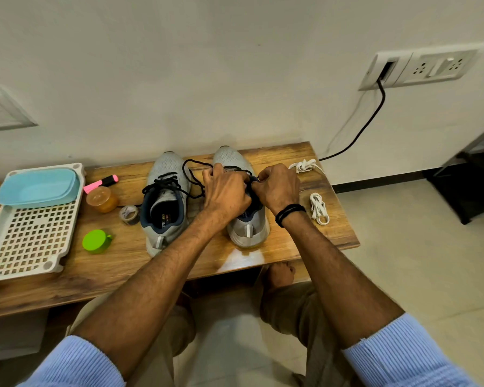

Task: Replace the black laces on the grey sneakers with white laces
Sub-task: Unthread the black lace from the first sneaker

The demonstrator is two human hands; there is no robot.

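Note:
Two grey sneakers stand side by side on a wooden table (291, 241), heels toward me. The left sneaker (165, 202) still carries its black lace (162, 184). Both my hands are over the lacing of the right sneaker (248, 224). My left hand (225, 191) pinches the black lace, which loops out to the left (192, 174). My right hand (278, 187) has its fingers curled at the shoe's tongue, on the lace as far as I can tell. Two bundles of white lace lie to the right: one at the back (305, 165), one nearer (319, 208).
At the left stands a white perforated tray (31, 236) with a blue lid (37, 186) on it. Between tray and shoes lie a pink highlighter (101, 183), an amber jar (101, 199), a tape roll (129, 214) and a green cap (95, 241). A black cable (366, 127) hangs from the wall socket.

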